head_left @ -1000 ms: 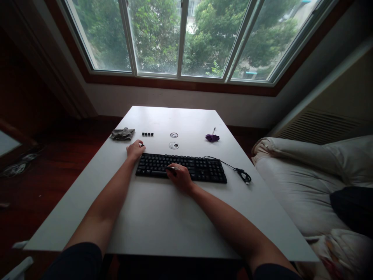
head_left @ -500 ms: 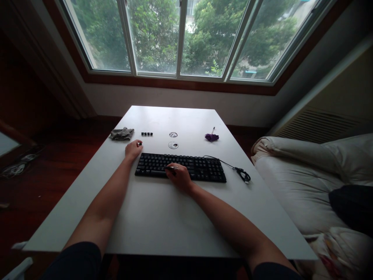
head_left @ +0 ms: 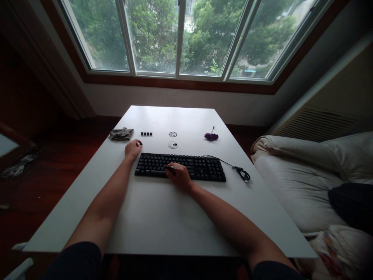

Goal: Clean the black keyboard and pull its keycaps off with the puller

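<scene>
A black keyboard [head_left: 208, 169] lies across the middle of the white table [head_left: 163, 217]. Over its near edge, my right hand [head_left: 180, 178] is closed on a small dark tool [head_left: 171, 168] with thin shiny metal parts; its exact kind is hard to make out. Just beyond the keyboard's far left corner, my left hand [head_left: 132, 149] rests on the table, thumb and finger pinching a small black keycap [head_left: 140, 144]. Farther back, several loose black keycaps [head_left: 146, 133] stand in a short row.
A grey cloth [head_left: 121, 134] lies at the table's left edge. Two round flat pieces, one nearer [head_left: 173, 144] and one farther [head_left: 173, 134], sit behind the keyboard. To the right are a purple brush-like thing [head_left: 211, 136] and the coiled cable [head_left: 243, 175]. A sofa [head_left: 297, 186] flanks the table.
My left fingers have shifted very slightly around the keycap. My right hand keeps its place on the keyboard, and the objects on the table stay where they were.
</scene>
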Motion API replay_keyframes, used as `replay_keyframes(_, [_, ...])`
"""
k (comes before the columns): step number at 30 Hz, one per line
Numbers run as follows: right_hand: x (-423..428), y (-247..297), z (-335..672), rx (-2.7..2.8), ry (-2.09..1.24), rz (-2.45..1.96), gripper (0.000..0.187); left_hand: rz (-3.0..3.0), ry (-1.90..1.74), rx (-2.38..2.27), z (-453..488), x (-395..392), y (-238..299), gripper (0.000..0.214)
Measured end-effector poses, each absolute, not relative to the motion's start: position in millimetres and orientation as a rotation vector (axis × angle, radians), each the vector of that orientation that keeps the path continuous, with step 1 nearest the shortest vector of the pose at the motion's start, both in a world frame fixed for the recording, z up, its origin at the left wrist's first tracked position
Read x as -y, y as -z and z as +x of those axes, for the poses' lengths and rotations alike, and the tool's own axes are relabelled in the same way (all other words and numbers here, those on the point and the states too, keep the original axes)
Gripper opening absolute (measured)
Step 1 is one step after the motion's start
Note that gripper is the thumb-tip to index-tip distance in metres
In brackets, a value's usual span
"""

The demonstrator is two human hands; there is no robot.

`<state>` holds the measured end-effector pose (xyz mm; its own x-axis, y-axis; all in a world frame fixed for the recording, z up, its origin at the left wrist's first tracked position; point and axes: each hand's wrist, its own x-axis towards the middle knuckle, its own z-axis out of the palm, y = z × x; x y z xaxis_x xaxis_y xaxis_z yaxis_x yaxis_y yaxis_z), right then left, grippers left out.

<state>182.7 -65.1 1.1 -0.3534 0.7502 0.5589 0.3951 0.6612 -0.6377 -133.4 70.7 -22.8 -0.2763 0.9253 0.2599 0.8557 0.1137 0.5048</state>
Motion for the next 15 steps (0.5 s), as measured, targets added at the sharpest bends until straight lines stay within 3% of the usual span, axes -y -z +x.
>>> replay_keyframes(15, [62, -1, 186, 1.999, -0.484, -0.881, 0.01, 2.296, -0.849, -2.07, -85, -141, -5, 0.025])
